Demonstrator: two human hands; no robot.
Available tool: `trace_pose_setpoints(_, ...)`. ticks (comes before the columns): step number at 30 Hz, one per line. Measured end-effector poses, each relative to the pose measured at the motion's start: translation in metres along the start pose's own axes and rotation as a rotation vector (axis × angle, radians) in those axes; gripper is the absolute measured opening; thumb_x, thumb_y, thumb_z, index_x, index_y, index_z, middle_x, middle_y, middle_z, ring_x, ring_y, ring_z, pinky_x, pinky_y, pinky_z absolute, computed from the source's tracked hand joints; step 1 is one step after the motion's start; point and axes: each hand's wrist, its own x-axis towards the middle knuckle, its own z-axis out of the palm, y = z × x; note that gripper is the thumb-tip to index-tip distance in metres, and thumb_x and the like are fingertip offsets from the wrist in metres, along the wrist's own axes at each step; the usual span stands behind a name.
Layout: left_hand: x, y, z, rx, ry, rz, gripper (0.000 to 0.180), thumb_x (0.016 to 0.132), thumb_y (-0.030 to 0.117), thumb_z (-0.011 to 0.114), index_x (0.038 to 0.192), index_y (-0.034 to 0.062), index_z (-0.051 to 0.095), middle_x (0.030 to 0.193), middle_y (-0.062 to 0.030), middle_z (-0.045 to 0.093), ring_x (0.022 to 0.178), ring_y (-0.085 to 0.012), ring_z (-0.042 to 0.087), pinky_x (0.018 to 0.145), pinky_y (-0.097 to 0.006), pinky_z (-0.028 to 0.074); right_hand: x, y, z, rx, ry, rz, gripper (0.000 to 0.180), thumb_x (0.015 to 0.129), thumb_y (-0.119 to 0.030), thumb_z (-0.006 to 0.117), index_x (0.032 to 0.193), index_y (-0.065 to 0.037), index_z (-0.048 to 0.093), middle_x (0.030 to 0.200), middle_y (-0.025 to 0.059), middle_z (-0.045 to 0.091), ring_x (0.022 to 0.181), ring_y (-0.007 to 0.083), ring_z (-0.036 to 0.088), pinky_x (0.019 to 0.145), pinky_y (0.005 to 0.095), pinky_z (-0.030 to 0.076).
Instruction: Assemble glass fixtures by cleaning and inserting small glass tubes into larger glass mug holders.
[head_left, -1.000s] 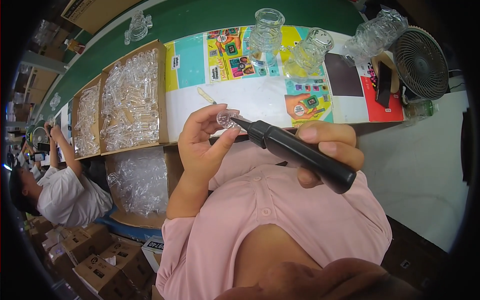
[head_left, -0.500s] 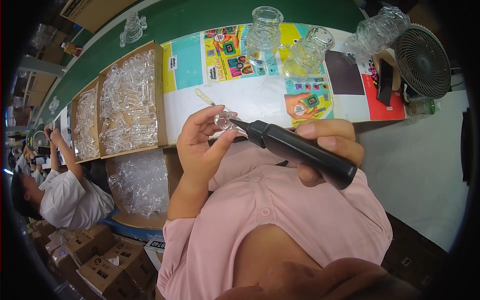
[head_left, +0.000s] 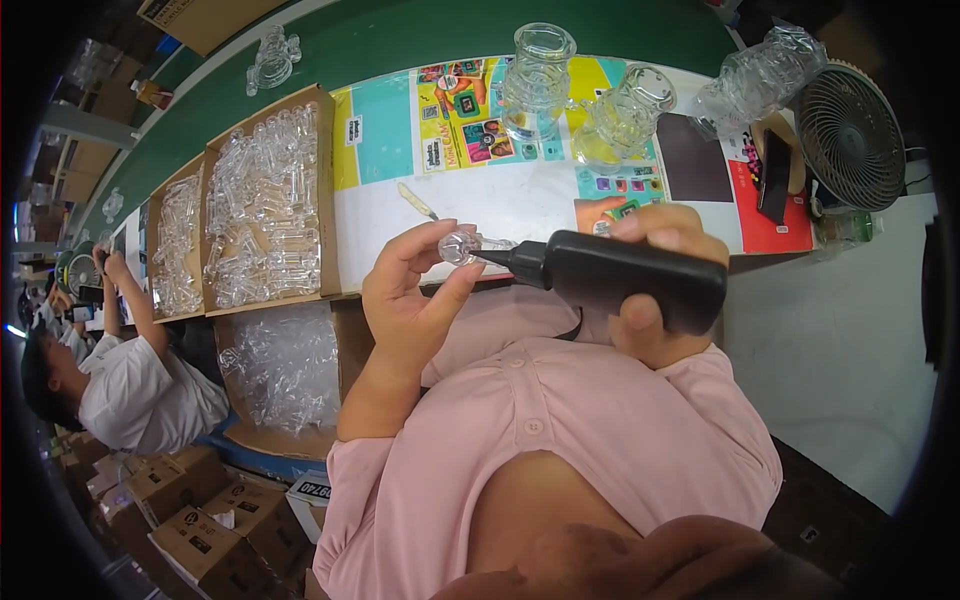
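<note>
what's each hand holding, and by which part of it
The left hand holds a small clear piece by its rounded end; the right hand grips a black bottle around its body.

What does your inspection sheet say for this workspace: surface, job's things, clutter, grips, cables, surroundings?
Surface: printed sheet over a green table.
Job's things: black nozzle bottle, its tip at a small clear piece, contact unclear; cardboard tray full of clear parts.
Clutter: three large clear vessels, rightmost film-wrapped; phone.
Grips: left grip pinches the small clear piece; right grip holds the bottle.
Cables: thin dark line beside the fan, perhaps its cord.
Surroundings: person in white shirt, cardboard boxes, left.
</note>
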Motion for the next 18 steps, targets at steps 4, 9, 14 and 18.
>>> trace_pose_setpoints(4, 0.003, -0.002, 0.002, 0.013, -0.001, 0.023, 0.04, 0.071, -0.005, 0.068, 0.108, -0.0026, 0.053, 0.101, -0.0134, 0.058, 0.09, -0.0167, 0.059, 0.082, -0.026, 0.046, -0.003, 0.013, 0.012, 0.269, 0.259, 0.319, 0.042, 0.081, -0.028, 0.057, 0.106, 0.002, 0.043, 0.094, 0.0155, 0.053, 0.074, 0.0179, 0.057, 0.056, 0.0258, 0.048)
trace_pose_setpoints(9, 0.023, -0.023, -0.005, 0.101, -0.003, 0.015, 0.039, 0.073, -0.006, 0.064, 0.111, -0.0025, 0.053, 0.099, -0.0097, 0.054, 0.086, -0.0138, 0.056, 0.077, -0.024, 0.046, -0.006, 0.036, 0.006, 0.735, 0.742, 0.755, 0.038, 0.088, -0.036, 0.047, 0.104, -0.002, 0.05, 0.089, 0.0082, 0.058, 0.068, 0.0209, 0.058, 0.046, 0.0324, 0.044)
trace_pose_setpoints(14, 0.078, -0.073, -0.02, 0.11, 0.156, -0.219, 0.031, 0.078, 0.003, 0.061, 0.108, -0.0024, 0.051, 0.098, -0.0108, 0.056, 0.081, -0.0147, 0.058, 0.072, -0.024, 0.048, 0.001, 0.035, -0.004, 0.948, 0.863, 0.725, 0.032, 0.089, -0.031, 0.048, 0.102, -0.002, 0.052, 0.089, 0.0098, 0.06, 0.072, 0.0206, 0.06, 0.059, 0.0334, 0.05)
trace_pose_setpoints(18, 0.107, -0.111, -0.024, 0.516, 0.078, -0.171, 0.029, 0.079, 0.009, 0.062, 0.104, -0.001, 0.051, 0.098, -0.0145, 0.059, 0.078, -0.02, 0.061, 0.069, -0.027, 0.049, -0.002, 0.032, -0.011, 1.035, 0.609, 0.676, 0.029, 0.088, -0.028, 0.051, 0.102, -0.002, 0.054, 0.097, 0.0104, 0.06, 0.085, 0.0195, 0.059, 0.073, 0.0322, 0.049)
